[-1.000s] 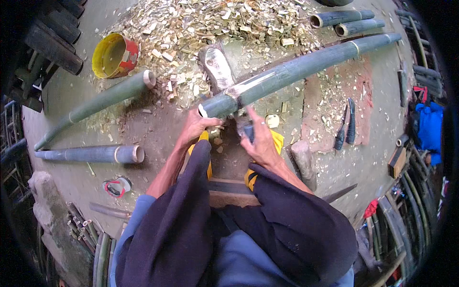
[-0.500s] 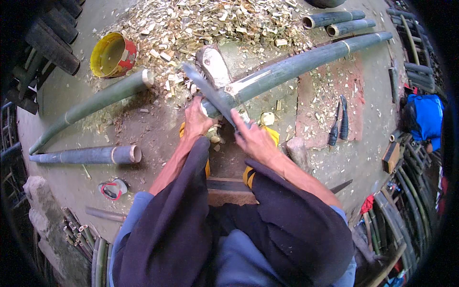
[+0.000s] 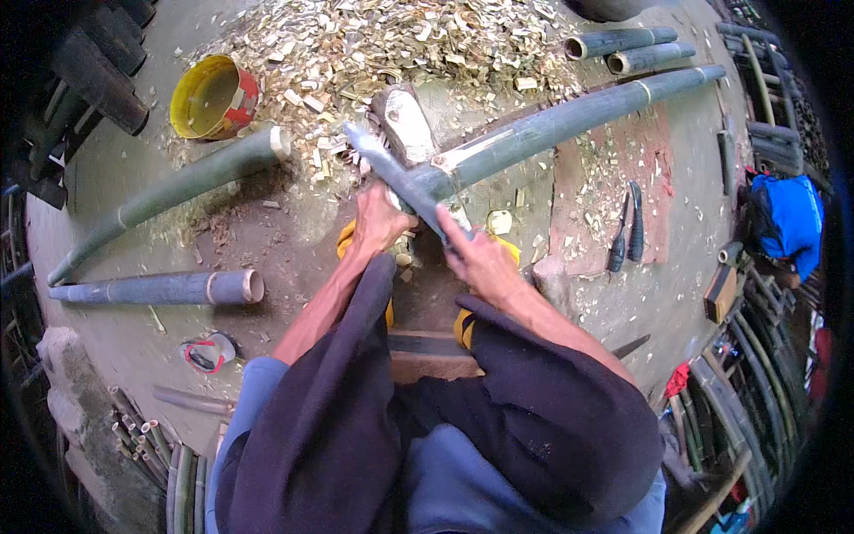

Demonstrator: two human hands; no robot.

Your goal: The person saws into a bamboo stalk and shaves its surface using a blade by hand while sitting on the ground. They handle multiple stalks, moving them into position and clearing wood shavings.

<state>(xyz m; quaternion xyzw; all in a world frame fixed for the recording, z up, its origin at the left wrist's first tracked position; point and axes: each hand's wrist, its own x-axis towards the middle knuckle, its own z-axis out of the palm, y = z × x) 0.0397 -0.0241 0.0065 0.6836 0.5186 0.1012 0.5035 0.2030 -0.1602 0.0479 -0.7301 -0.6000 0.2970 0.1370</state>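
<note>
A long green bamboo pole (image 3: 569, 118) runs from between my hands up to the far right, with a pale strip shaved bare near its close end. My left hand (image 3: 382, 218) is closed around that close end. In my right hand (image 3: 480, 262) is a machete (image 3: 389, 166), its wide blade slanting up and left across the pole near my left hand. The handle is mostly hidden in my fingers. Under the pole, a wooden chopping block (image 3: 405, 125) with a pale worn top shows beyond the blade.
Wood chips (image 3: 356, 44) heap up beyond the block. A yellow and red bucket (image 3: 213, 98) and two bamboo poles (image 3: 169, 287) lie to the left. Two dark-handled tools (image 3: 626, 236) rest on a reddish mat at right. Two short bamboo pieces (image 3: 623, 42) lie far right.
The machete and my right hand have shifted slightly right and down, the blade still across the pole. My left hand keeps its hold on the pole's end.
</note>
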